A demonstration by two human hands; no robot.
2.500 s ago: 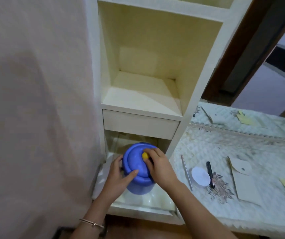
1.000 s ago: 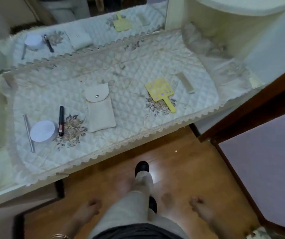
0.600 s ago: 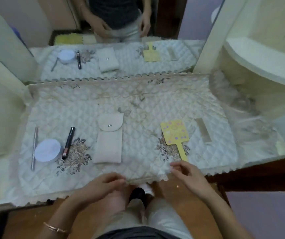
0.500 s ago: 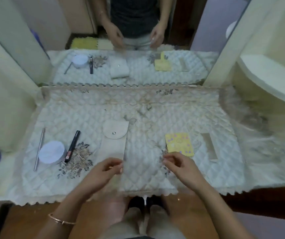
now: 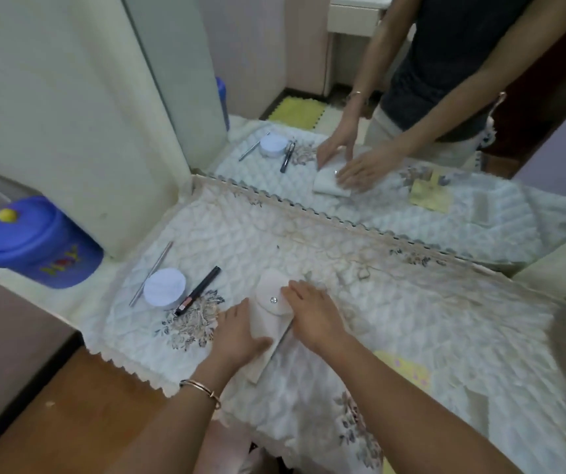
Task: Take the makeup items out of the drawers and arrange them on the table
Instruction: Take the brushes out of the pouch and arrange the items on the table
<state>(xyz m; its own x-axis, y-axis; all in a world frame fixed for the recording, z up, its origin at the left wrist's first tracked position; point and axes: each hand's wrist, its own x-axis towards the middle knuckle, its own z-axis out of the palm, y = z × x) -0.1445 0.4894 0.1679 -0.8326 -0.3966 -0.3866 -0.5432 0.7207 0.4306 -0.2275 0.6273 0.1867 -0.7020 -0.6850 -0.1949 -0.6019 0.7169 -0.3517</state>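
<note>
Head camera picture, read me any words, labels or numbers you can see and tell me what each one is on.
Blue tub: coloured letters on its side, too blurred to read.
Black pencil: no print that can be made out.
Round white compact: no text shows.
Pouch under both hands: a plain snap, no text.

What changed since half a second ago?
Both hands came onto the pouch: left hand on its left edge, right hand by the flap. The pouch looks turned and shifted left. Round compact, black pen and thin stick stayed put.
</note>
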